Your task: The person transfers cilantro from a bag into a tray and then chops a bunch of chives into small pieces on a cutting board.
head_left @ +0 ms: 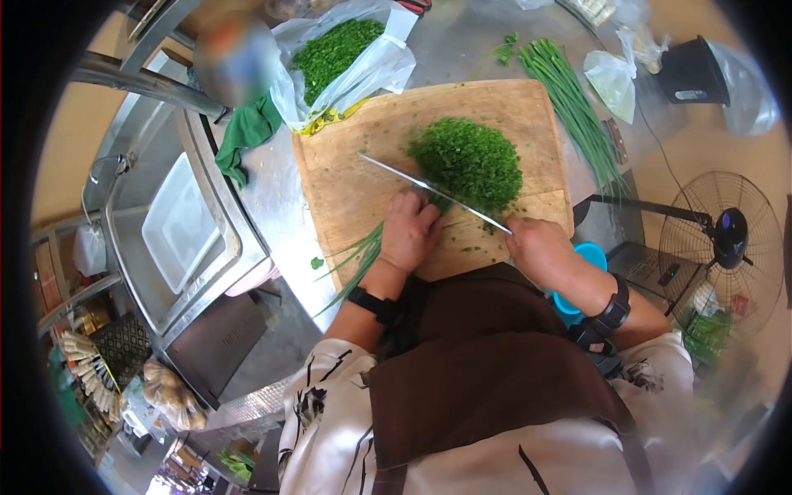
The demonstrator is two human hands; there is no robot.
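Note:
My left hand (409, 230) is closed on a bunch of green onions (360, 254), pressing it to the wooden cutting board (346, 186). The long stalks trail out past my wrist over the board's left edge. In my right hand (536, 247) is the handle of a knife (462, 205), its thin blade slanting up and left across the board, close by my left fingertips. Beyond the blade lies a large heap of chopped green onions (470, 161). The handle is mostly covered by my fingers.
A white plastic bag (396, 62) of chopped greens stands behind the board. Whole green onions (569, 107) lie at its right, near a green cloth's opposite side, where the cloth (247, 136) hangs beside a metal sink (124, 223). A fan (730, 235) stands right.

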